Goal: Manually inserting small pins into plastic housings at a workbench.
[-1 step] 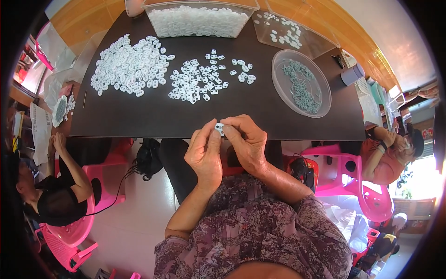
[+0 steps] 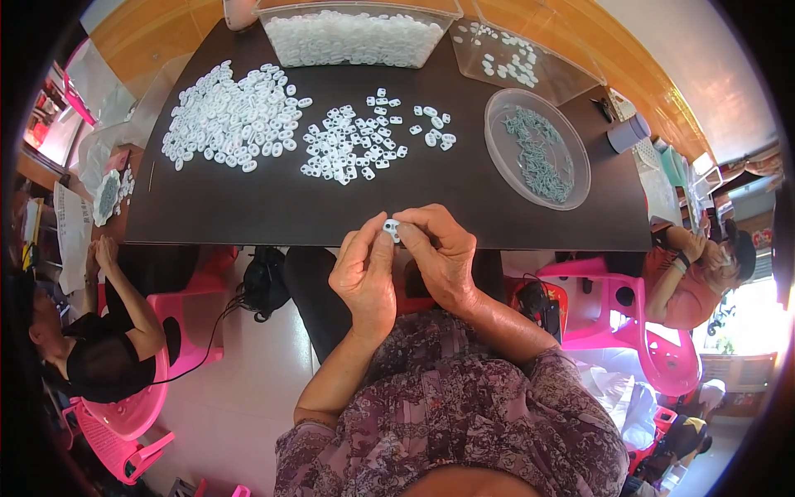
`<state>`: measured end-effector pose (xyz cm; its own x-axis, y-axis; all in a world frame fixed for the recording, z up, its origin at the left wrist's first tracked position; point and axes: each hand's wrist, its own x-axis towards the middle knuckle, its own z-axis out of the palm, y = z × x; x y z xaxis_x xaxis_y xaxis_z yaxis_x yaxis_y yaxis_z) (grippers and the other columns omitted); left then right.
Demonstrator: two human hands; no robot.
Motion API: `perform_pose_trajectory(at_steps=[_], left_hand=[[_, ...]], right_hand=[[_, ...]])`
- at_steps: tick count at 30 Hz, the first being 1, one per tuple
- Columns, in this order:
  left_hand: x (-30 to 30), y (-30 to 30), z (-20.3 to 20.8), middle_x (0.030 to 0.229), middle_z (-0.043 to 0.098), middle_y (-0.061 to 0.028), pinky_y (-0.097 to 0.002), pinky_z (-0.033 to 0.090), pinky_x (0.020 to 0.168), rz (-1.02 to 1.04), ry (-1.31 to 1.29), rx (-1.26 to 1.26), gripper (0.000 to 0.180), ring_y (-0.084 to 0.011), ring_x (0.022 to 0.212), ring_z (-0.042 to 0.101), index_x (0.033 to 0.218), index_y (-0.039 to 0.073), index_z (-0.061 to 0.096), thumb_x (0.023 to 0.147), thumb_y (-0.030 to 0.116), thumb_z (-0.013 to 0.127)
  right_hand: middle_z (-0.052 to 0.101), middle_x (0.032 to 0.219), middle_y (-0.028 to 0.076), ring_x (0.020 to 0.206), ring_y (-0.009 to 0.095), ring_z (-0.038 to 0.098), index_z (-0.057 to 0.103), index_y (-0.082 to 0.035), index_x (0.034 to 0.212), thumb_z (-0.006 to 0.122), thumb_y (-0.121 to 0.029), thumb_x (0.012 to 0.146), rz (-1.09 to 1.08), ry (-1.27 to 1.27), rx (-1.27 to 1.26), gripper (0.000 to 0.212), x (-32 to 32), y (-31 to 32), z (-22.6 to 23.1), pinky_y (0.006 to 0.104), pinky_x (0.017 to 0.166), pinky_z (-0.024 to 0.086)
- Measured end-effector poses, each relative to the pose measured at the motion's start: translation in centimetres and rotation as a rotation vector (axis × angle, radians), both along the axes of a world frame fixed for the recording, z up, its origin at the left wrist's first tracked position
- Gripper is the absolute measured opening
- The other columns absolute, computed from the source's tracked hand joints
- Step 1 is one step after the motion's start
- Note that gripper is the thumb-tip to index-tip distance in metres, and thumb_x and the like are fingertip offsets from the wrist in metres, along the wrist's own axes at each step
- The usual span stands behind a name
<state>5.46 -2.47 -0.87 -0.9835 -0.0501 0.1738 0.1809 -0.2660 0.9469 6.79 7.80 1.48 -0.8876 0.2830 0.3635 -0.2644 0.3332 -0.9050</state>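
Just over the table's near edge, a small white plastic piece with two dark holes is pinched between both hands. My left hand grips it with thumb and forefinger from the left. From the right, the thumb and fingers of my right hand close on the same piece and partly hide it. Farther off lies a loose heap of small white two-holed blocks. A larger heap of white oval pieces spreads to its left, and several more ovals lie to its right.
A round clear dish holds grey-green screw-like parts. At the back stand a clear bin full of white pieces and a shallow clear tray. A purple-grey cup is far right. People sit at both sides on pink chairs.
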Motion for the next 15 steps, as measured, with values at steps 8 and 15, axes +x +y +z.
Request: perform_pose_trajectory(at_steps=[8, 15], left_hand=[[0.01, -0.04, 0.02, 0.089, 0.059, -0.0035, -0.0187, 0.045, 0.064, -0.012, -0.018, 0.048, 0.02, -0.0075, 0.072, 0.055, 0.106, -0.004, 0.064, 0.087, -0.002, 0.058], [-0.11, -0.2, 0.31, 0.087, 0.059, -0.0033, -0.0184, 0.045, 0.061, -0.056, -0.067, 0.062, 0.02, -0.0072, 0.069, 0.055, 0.104, -0.004, 0.064, 0.086, -0.003, 0.058]], right_hand=[[0.059, 0.084, 0.003, 0.072, 0.006, 0.051, 0.064, 0.001, 0.094, 0.06, 0.002, 0.083, -0.003, 0.003, 0.017, 0.012, 0.02, -0.04, 0.27, 0.0204, 0.063, 0.041], [0.06, 0.082, 0.003, 0.071, 0.005, 0.052, 0.065, 0.001, 0.093, 0.06, 0.003, 0.082, 0.045, -0.029, 0.053, 0.012, -0.18, 0.57, 0.24, 0.0206, 0.061, 0.042]])
